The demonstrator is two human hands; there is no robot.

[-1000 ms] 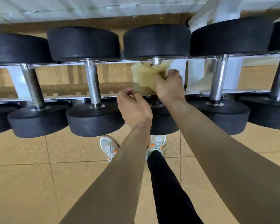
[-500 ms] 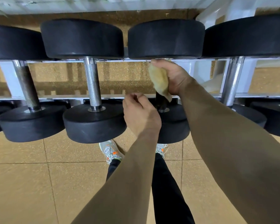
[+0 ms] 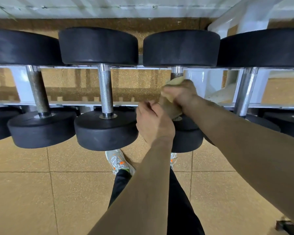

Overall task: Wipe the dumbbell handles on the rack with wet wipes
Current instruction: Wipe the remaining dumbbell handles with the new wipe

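Your right hand (image 3: 182,94), just right of the frame's centre, is curled tight round the wipe (image 3: 171,107), knuckles up, its forearm coming in from the right edge. Your left hand (image 3: 153,122) sits just below and left of it, back toward you, fingers curled in. Whether they touch the wipe is unclear.

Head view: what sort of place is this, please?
Most likely a gym's free-weight area: black dumbbells lie in a row on a white rack, above a speckled tiled floor. The right hand grips a wipe round one handle.
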